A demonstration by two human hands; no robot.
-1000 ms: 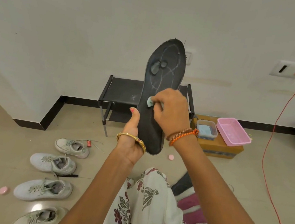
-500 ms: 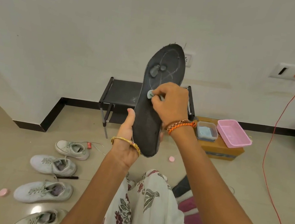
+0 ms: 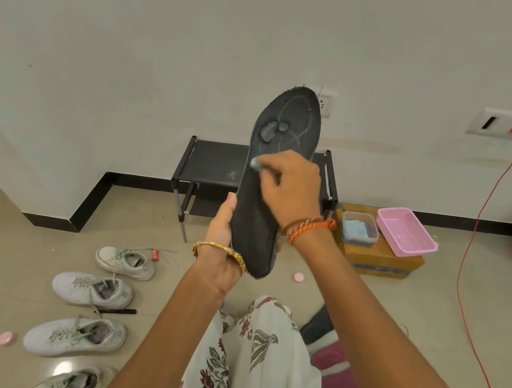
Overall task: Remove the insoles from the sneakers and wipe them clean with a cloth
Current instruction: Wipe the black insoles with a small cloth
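Two hands are busy on one black insole [image 3: 258, 214], held upright in front of the person, toe end up, above a floral-print lap. Nearest, the left hand [image 3: 224, 248] grips the heel end, thumb lying along the near edge and the remaining fingers hidden behind. Just above it, the right hand [image 3: 288, 188] pinches a small pale wad of cloth [image 3: 255, 163] in curled fingers and presses it against the middle of the insole.

An insole like this looks light, thin and bendy, so I'd guess the heel is the sensible place to grip; the free toe end would likely flex under a hard rub unless backed from behind. Two grey patches [image 3: 272, 130] sit near the toe, unwiped.

Down on the floor to the left, four white sneakers [image 3: 93, 291] lie in a row, with small pink caps [image 3: 5, 338] scattered about. Farther back stands a black shoe rack [image 3: 212, 164] against the wall; right of it a cardboard box [image 3: 380, 260] carries a clear container [image 3: 358, 229] and a pink tray [image 3: 405, 231]. An orange cable [image 3: 480, 225] hangs from the wall socket. Nothing blocks the wiping.
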